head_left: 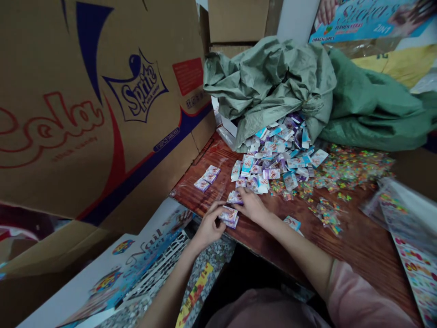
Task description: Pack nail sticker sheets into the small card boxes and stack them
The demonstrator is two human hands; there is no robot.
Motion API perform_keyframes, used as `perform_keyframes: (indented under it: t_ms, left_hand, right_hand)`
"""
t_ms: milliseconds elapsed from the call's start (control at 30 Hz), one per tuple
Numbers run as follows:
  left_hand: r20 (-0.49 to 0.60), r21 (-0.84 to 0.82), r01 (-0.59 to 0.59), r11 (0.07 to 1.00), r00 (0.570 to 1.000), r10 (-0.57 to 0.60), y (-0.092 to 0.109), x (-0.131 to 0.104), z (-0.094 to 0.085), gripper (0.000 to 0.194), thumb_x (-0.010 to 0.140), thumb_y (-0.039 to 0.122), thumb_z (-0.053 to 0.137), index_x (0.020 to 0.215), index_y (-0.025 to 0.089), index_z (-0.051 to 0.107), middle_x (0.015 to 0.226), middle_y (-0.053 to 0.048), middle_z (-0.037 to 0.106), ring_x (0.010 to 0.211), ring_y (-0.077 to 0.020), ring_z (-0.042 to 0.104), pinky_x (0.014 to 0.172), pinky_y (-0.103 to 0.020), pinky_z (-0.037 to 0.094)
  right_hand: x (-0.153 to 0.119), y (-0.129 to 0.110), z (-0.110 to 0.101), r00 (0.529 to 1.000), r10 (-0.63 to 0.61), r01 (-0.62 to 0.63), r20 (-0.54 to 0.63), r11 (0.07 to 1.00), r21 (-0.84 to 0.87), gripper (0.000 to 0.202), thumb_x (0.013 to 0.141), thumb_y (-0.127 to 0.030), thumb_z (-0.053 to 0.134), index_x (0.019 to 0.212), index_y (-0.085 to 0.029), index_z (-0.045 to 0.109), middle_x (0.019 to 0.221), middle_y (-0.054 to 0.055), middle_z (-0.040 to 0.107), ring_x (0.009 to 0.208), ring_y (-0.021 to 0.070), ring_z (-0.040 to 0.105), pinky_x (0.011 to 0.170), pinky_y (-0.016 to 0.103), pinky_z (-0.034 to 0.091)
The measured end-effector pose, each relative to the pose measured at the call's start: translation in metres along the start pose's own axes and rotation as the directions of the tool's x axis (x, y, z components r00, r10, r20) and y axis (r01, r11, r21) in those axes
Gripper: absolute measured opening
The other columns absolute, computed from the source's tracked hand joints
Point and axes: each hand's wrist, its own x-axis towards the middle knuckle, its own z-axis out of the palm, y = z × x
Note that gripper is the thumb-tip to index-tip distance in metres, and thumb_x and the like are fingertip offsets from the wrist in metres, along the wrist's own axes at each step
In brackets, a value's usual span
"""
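Observation:
Near the front edge of the wooden table (273, 246), my left hand (209, 228) curls its thumb and fingers around the end of a small purple-and-white printed box (229, 213). Another such box lies partly under it. My right hand (255, 207) has its fingers closed on a second small box (234, 197) just beyond, its fingertips partly hiding it. Several finished-looking purple boxes (207, 178) lie in a short row to the left. Beyond my hands spreads a heap of small blue and purple boxes (273, 155).
A green sack (273, 77) slumps behind the heap. Small clear packets of colourful candy (351, 168) are scattered at the right. A blue-white box (292, 222) lies near my right forearm. A large cardboard carton (136, 150) walls the left side. Plastic-wrapped printed sheets (414, 255) lie far right.

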Motion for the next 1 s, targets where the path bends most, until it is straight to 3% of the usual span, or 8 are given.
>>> perform_keyframes:
  t_ms: [167, 300, 400, 500, 633, 767, 867, 1000]
  left_hand:
    - [-0.008, 0.033, 0.003, 0.999, 1.000, -0.002, -0.003, -0.003, -0.001, 0.040, 0.065, 0.000, 0.046, 0.097, 0.019, 0.061, 0.124, -0.010, 0.050, 0.118, -0.0225, 0.050, 0.101, -0.037, 0.039]
    - [0.003, 0.102, -0.027, 0.994, 1.000, 0.027, -0.004, -0.006, 0.003, 0.048, 0.069, 0.006, 0.055, 0.114, 0.021, 0.055, 0.132, -0.010, 0.044, 0.127, -0.0249, 0.042, 0.107, -0.041, 0.034]
    - [0.010, 0.160, -0.037, 0.986, 0.999, 0.036, -0.005, -0.007, 0.006, 0.038, 0.076, 0.016, 0.059, 0.114, 0.022, 0.056, 0.131, -0.010, 0.043, 0.126, -0.0248, 0.042, 0.106, -0.041, 0.036]
    - [-0.031, 0.203, -0.049, 0.978, 0.998, 0.056, -0.009, -0.006, 0.006, 0.028, 0.081, 0.022, 0.059, 0.109, 0.023, 0.059, 0.127, -0.009, 0.044, 0.123, -0.0237, 0.045, 0.103, -0.039, 0.039]
    - [-0.083, 0.248, -0.071, 0.966, 0.992, 0.094, -0.016, 0.000, 0.002, 0.026, 0.081, 0.025, 0.060, 0.107, 0.022, 0.060, 0.124, -0.009, 0.046, 0.119, -0.0230, 0.048, 0.101, -0.039, 0.041]
    - [-0.089, 0.275, -0.079, 0.958, 0.990, 0.107, -0.020, 0.003, -0.002, 0.026, 0.081, 0.027, 0.061, 0.106, 0.022, 0.061, 0.124, -0.010, 0.046, 0.119, -0.0234, 0.049, 0.099, -0.039, 0.043]
    - [-0.142, 0.307, -0.076, 0.949, 0.982, 0.124, -0.013, 0.003, -0.004, 0.034, 0.078, 0.029, 0.065, 0.111, 0.021, 0.060, 0.126, -0.011, 0.048, 0.119, -0.0247, 0.050, 0.100, -0.041, 0.043]
    - [-0.367, 0.321, -0.045, 0.946, 0.915, 0.168, 0.009, 0.004, 0.002, 0.038, 0.076, 0.030, 0.068, 0.112, 0.019, 0.061, 0.120, -0.011, 0.057, 0.113, -0.0254, 0.054, 0.099, -0.043, 0.042]
  right_hand:
    - [-0.004, 0.001, -0.004, 1.000, 0.000, -0.001, 0.015, 0.999, 0.044, 0.044, 0.082, -0.030, 0.066, 0.120, -0.012, 0.051, 0.107, 0.013, 0.060, 0.096, 0.0228, 0.059, 0.084, 0.034, 0.045]
    - [-0.009, 0.003, -0.003, 0.997, -0.066, 0.069, -0.025, 0.984, 0.164, 0.038, 0.085, -0.026, 0.062, 0.120, -0.012, 0.053, 0.110, 0.012, 0.059, 0.099, 0.0205, 0.058, 0.087, 0.032, 0.045]
    - [-0.010, 0.001, 0.001, 0.991, -0.126, 0.132, -0.044, 0.974, 0.185, 0.031, 0.086, -0.017, 0.059, 0.117, -0.015, 0.055, 0.109, 0.009, 0.058, 0.098, 0.0176, 0.058, 0.089, 0.030, 0.044]
    - [-0.008, -0.001, 0.001, 0.986, -0.151, 0.162, -0.074, 0.972, 0.170, 0.025, 0.090, -0.023, 0.055, 0.114, -0.015, 0.057, 0.104, 0.008, 0.058, 0.094, 0.0169, 0.058, 0.088, 0.030, 0.045]
    - [-0.005, 0.009, -0.013, 0.975, -0.106, 0.101, -0.195, 0.994, -0.039, 0.029, 0.089, -0.017, 0.052, 0.118, -0.016, 0.057, 0.115, 0.012, 0.055, 0.111, 0.0226, 0.048, 0.098, 0.038, 0.039]
    - [0.000, 0.028, -0.029, 0.990, -0.072, 0.025, -0.118, 0.932, -0.362, 0.050, 0.077, -0.009, 0.061, 0.125, -0.014, 0.053, 0.131, 0.018, 0.046, 0.127, 0.0331, 0.033, 0.105, 0.053, 0.028]
    - [0.005, 0.037, -0.036, 0.996, -0.080, 0.050, -0.050, 0.897, -0.439, 0.034, 0.084, -0.011, 0.055, 0.118, -0.013, 0.058, 0.122, 0.017, 0.054, 0.125, 0.0315, 0.037, 0.105, 0.054, 0.026]
    - [0.006, 0.041, -0.043, 0.983, -0.179, 0.134, -0.039, 0.845, -0.518, 0.025, 0.091, -0.010, 0.045, 0.112, -0.013, 0.059, 0.107, 0.012, 0.062, 0.112, 0.0251, 0.049, 0.108, 0.052, 0.025]
